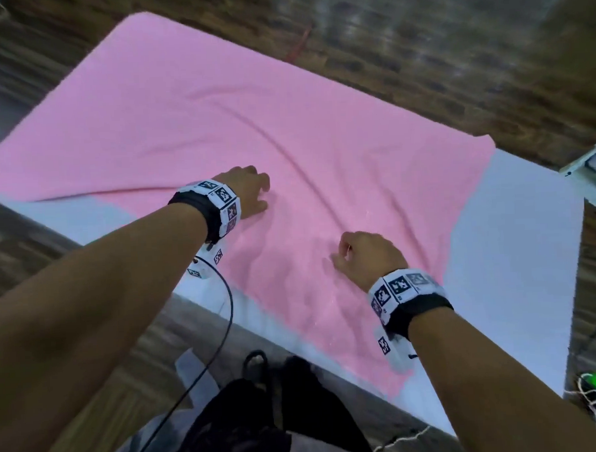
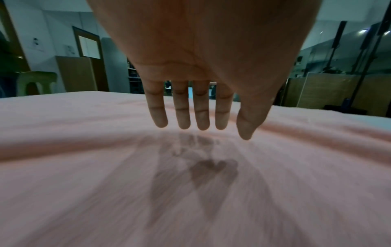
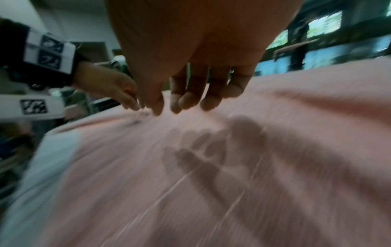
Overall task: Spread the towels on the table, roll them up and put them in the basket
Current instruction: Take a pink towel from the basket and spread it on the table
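Pink towel [image 1: 237, 119] lies spread flat over the white table [image 1: 516, 250], several long creases running across its middle; near right corner of the table left bare. Left hand [image 1: 249, 190] over the towel's near-left part: fingers [image 2: 183, 115] straight, slightly spread, tips just above the fabric, holding nothing. Right hand [image 1: 366, 253] over the near-middle of the towel: fingers [image 3: 190, 100] loosely bent, close together, nothing pinched. Contact with the cloth cannot be told.
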